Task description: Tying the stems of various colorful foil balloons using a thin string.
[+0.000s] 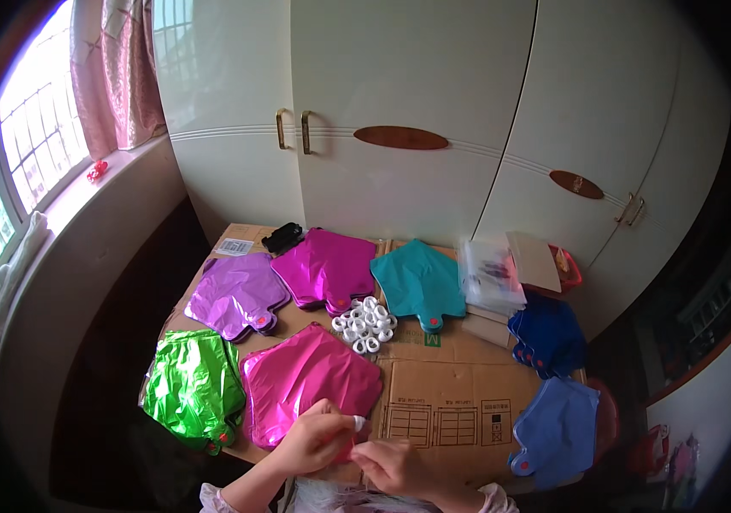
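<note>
The pink foil balloon (310,386) lies flat and uninflated, shiny and creased. It sits just right of the green foil balloon (193,386), its near corner pinched up.

Daylight from left window (15,162); foil glare; dark, bent rim

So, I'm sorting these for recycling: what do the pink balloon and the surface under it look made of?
The pink balloon looks like metallic foil film: glossy, crinkled, bright glints. The surface looks like matte brown corrugated cardboard, with flap seams and printed box symbols.
</note>
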